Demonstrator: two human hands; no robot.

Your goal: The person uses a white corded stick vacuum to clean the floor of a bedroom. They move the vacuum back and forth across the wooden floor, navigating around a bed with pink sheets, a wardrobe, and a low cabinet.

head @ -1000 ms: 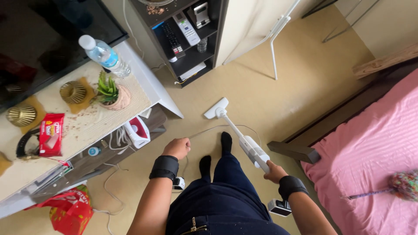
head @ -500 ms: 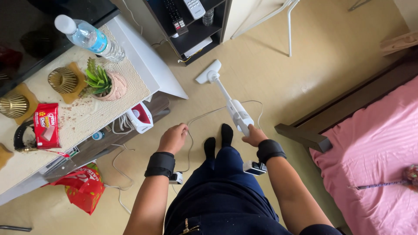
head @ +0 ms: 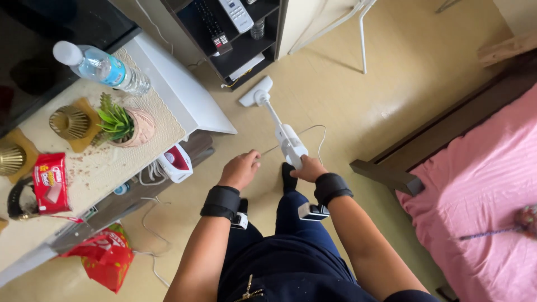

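Over glossy floor, right hand (head: 309,168) gripping white plastic vacuum (head: 291,143), left hand (head: 239,170) perhaps pinching thin cord (head: 313,133)

You had one view only, from the camera on your head, and it looked almost straight down past your lap to the floor (head: 347,89). It sat close above your forearms, so your left hand (head: 239,169) and right hand (head: 309,169) fell near the middle. The white table's corner (head: 226,128) lay at the left, the pink bed's edge (head: 447,184) at the right, the dark shelf unit (head: 246,53) along the top.
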